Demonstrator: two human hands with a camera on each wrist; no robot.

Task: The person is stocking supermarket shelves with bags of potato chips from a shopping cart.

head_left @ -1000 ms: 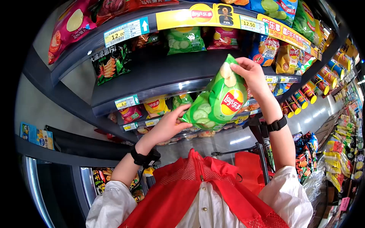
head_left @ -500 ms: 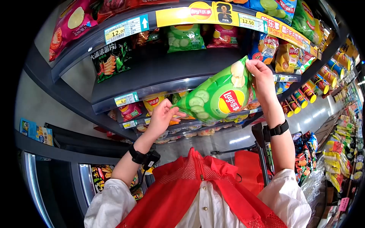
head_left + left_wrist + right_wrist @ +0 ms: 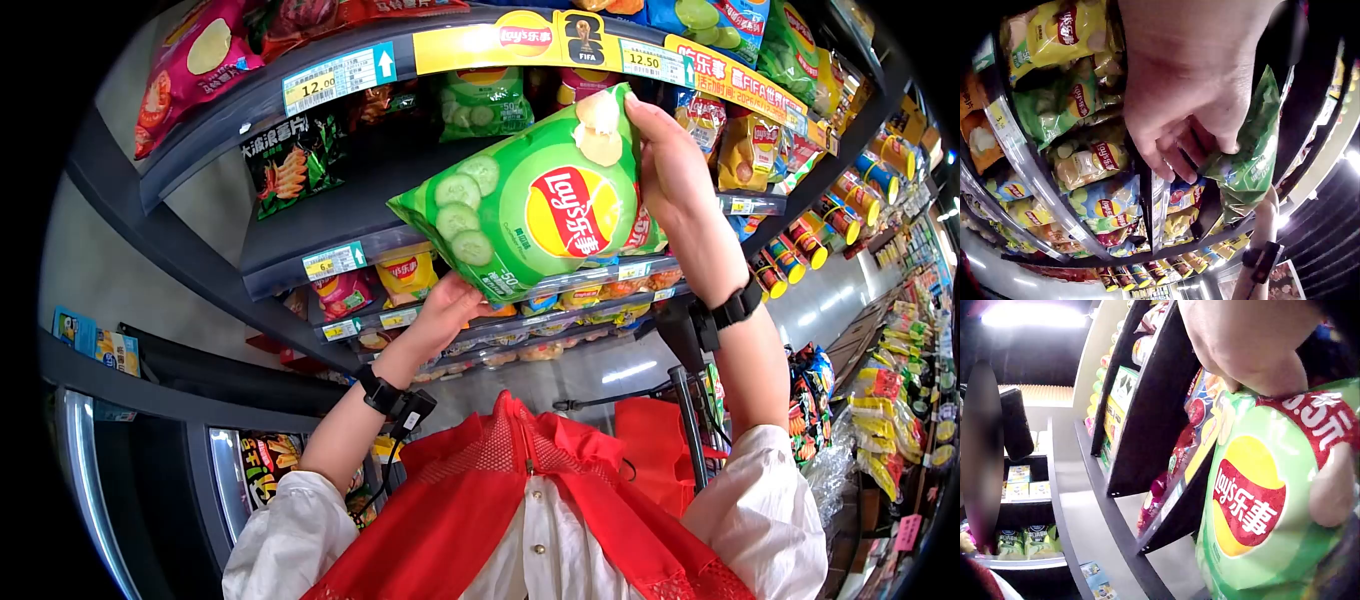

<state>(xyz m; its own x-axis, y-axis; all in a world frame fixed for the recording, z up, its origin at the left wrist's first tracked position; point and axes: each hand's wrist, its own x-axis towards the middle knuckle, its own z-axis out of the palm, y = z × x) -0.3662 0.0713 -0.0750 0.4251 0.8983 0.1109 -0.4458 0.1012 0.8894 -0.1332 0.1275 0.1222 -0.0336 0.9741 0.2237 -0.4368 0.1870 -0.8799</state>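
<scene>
White sleeves (image 3: 760,500), red mesh vest (image 3: 480,520), black wristbands (image 3: 735,305).

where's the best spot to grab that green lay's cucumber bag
By the two opposite end seams, as now: the right hand pinches the top edge of the green chip bag from the right, and the left hand supports the bottom corner from below. The puffed middle would crush.

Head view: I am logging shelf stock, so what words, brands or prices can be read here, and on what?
"Lay's" with Chinese characters: red-and-yellow logo on the green cucumber crisp bag.
"12.00": price tag on the top shelf edge.
"12.50": price tag further right.
"FIFA": yellow shelf strip.
Lower shelf tags: too small to read.
</scene>
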